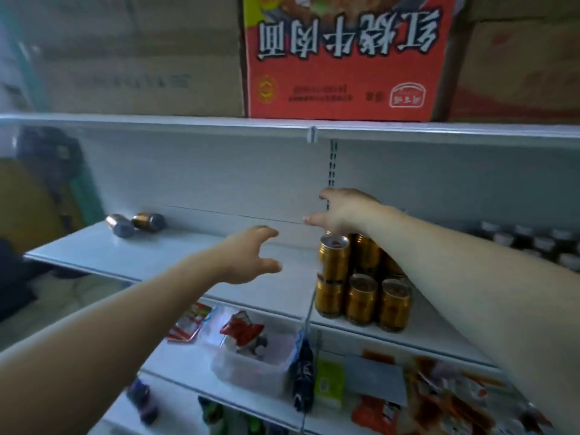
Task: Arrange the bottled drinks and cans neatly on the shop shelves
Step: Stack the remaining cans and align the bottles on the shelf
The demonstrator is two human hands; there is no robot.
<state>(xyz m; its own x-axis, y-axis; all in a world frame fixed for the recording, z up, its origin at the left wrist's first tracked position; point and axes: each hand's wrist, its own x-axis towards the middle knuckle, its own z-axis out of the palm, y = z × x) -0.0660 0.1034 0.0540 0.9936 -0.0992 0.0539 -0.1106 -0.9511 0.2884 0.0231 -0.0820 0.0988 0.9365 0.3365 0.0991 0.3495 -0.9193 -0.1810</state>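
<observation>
White metal shop shelving fills the view, with a pale back panel and a slotted upright post (332, 164) at its middle. The landmark is a cluster of gold-coloured metal drink cans (361, 296), standing upright and stacked two high on the middle shelf board (157, 255), just right of the post.

Far to the left of that cluster, on the same board near its back edge, two more gold-and-silver cans (135, 224) lie on their sides, touching each other. The left hand (248, 259) hovers above the bare board between those fallen cans and the cluster, nearer the cluster. Its fingers are spread and slightly hooked, and it holds nothing.

The right hand (345, 211) is directly over the top of the cluster, palm down, with thumb and forefinger splayed wide apart. Its other fingers are hidden behind the hand, so I cannot tell whether it touches the rear cans.

To the right of the cluster, further back, stand dark bottles with pale caps (533, 243), which are blurred. Above the cluster, on the top shelf, sits a red-orange printed carton (345, 58), its lettering upside down, beside plain brown cardboard boxes (125, 58). Below and left of the cluster, on the next shelf down, is a clear plastic tub (244, 368) holding red snack packets. A green packet (329, 384) lies straight below the cluster.
</observation>
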